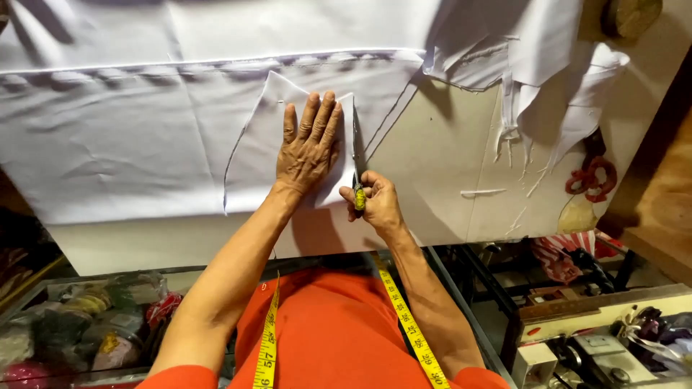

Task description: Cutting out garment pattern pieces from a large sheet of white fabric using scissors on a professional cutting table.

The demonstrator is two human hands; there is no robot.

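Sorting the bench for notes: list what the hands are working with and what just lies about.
In use:
left hand flat on the white cloth piece
right hand, grip on scissors

Lying about:
white scraps
red cord
tape measure, round the neck

Left hand (308, 148) on fabric piece (256, 155); scissors (357, 162) just right.
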